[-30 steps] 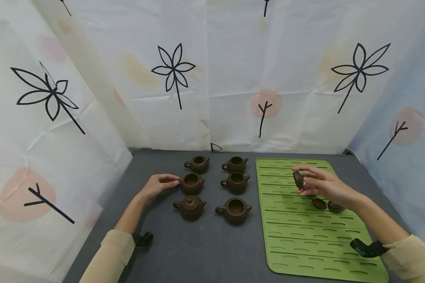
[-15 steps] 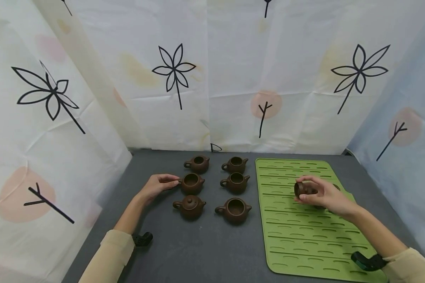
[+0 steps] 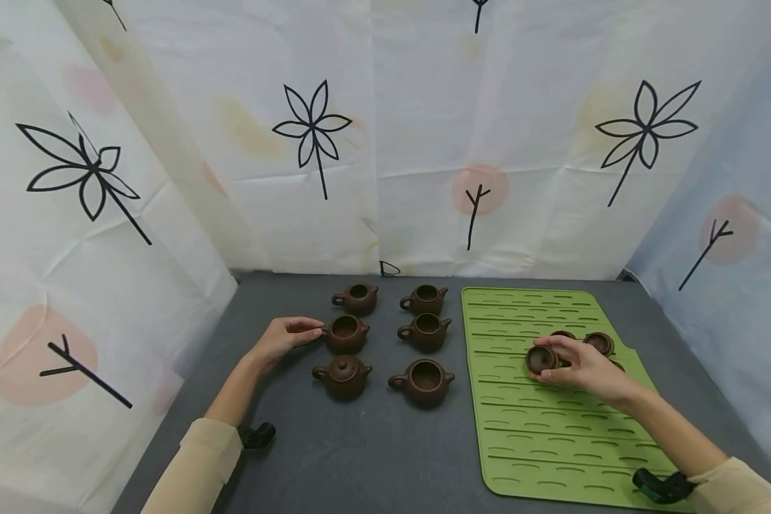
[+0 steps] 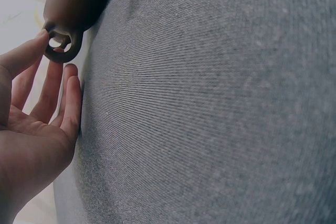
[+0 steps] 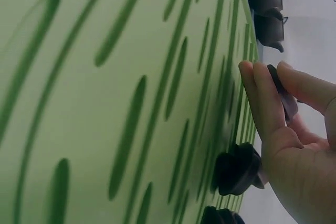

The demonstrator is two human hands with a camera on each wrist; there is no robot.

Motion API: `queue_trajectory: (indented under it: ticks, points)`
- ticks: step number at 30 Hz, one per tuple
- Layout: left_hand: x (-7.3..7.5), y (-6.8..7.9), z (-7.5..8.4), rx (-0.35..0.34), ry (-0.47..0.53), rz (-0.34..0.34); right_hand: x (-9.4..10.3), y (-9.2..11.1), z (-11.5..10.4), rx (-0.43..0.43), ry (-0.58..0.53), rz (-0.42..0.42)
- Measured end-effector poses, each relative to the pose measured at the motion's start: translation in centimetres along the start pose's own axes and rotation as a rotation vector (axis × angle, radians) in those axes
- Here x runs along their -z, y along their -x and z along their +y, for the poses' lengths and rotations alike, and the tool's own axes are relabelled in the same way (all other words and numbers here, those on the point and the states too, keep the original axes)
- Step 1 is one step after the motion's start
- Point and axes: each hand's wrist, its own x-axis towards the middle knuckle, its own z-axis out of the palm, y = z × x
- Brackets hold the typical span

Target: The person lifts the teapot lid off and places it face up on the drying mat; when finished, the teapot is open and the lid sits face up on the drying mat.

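My left hand [image 3: 285, 339] pinches the loop handle [image 4: 75, 51] of an unlidded brown clay teapot [image 3: 345, 333], the middle one of the left column. Thumb and a finger meet at the handle in the left wrist view. Over the green mat, my right hand [image 3: 587, 371] holds a small round brown teapot lid [image 3: 542, 360] between thumb and fingers. That lid is tipped, a round ridged face turned to the head camera; the right wrist view shows it edge-on. Other lids [image 3: 599, 344] lie on the mat behind my right hand, partly hidden by it.
In the left column, an open teapot [image 3: 358, 298] stands at the back and a lidded one [image 3: 343, 378] in front. Three open teapots, the nearest one [image 3: 425, 383] wider, form the right column. The ridged green mat [image 3: 520, 442] covers the right of the dark table [image 3: 360, 457].
My right hand has come down toward the mat with the lid, which has turned from edge-on to face the head camera. More lids show behind it. The left hand has stayed at the teapot.
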Motion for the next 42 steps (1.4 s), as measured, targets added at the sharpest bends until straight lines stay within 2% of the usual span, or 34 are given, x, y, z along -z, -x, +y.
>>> queue_trajectory:
  ticks: [7,13,18,28,32,38,42]
  points:
    - [0.0,0.0,-0.1,-0.003,0.009,-0.006,-0.7,-0.2,0.5,0.035,-0.009,0.013]
    - [0.0,-0.1,-0.2,-0.001,0.001,-0.007,-0.9,-0.4,0.9,0.097,-0.072,-0.031]
    - [0.1,-0.2,-0.4,0.015,0.006,0.000,-1.2,-0.7,1.0,0.131,-0.030,-0.042]
    - [0.0,-0.3,-0.4,0.010,-0.001,0.001,-1.0,-0.3,0.4,0.125,0.002,-0.058]
    - [0.0,-0.3,-0.4,0.012,-0.001,-0.002,-0.5,0.2,-0.2,0.134,0.058,-0.029]
    - [0.0,-0.2,-0.3,0.007,-0.004,-0.008,0.8,1.0,0.1,0.219,0.063,0.044]
    - [0.0,-0.1,-0.1,-0.004,-0.011,-0.017,1.7,1.7,0.4,0.176,0.073,0.092]
